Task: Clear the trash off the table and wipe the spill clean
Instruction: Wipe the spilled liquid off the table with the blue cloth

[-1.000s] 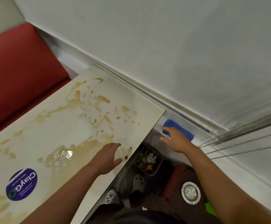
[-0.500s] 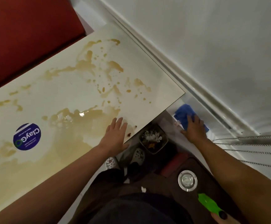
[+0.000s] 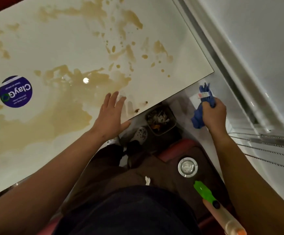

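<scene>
Lying nearest, low at the right, a translucent spray bottle with a lime-green trigger head and orange base, on the dark seat beside a round shiny metal disc. Resting flat on the near edge of the glossy white rectangular table, left hand, fingers straight and spread, gripping nothing. Held off the table's corner, right hand, fingers curled tight round a crumpled blue cleaning cloth, cloth hanging clear of the tabletop with a small white-and-red tag showing. Sitting on the floor below the table edge, between the two hands, a small dark square bin with scraps inside, beside a white perforated clog. Spreading across most of the tabletop, a pale brown liquid spill, pooled just beyond the left hand and splattered in drops farther away. Stuck at the left, a round dark-blue sticker with white lettering.
</scene>
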